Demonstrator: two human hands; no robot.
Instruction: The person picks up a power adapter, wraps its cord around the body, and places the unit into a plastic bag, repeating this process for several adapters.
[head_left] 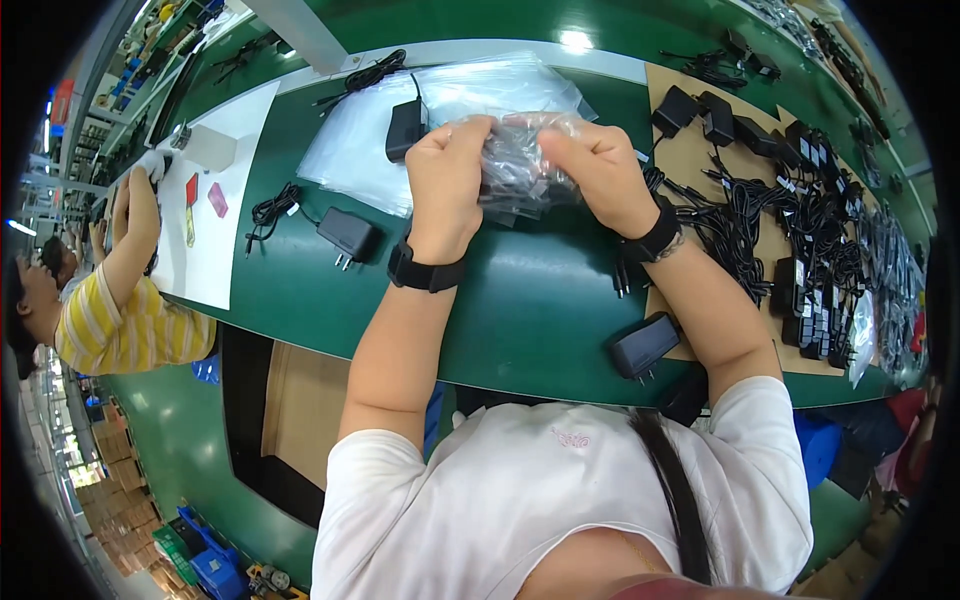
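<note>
Taking the clear bag (515, 172) as clock centre, a co-worker in yellow stripes (150, 325) is at 8 o'clock, beside a white mat (213, 258) at 9. At 8, nearer in, 1 black adapter (348, 233) lies on the green table (540, 310); between 9 and 10, a 2nd adapter (404, 130) lies on a sleeve stack (345, 145) that spreads up to 12. The left hand (447, 172) pinches the crumpled bag's left side, thumb and fingers closed; the right hand (605, 178) pinches its right side, thumb on top. The bag is held over the table. At 5, a 3rd adapter (645, 346) overlaps a cardboard sheet (672, 78); at 3, tangled cords (735, 228) cover that sheet; at 4, wrapped pieces (893, 290) lie heaped.
</note>
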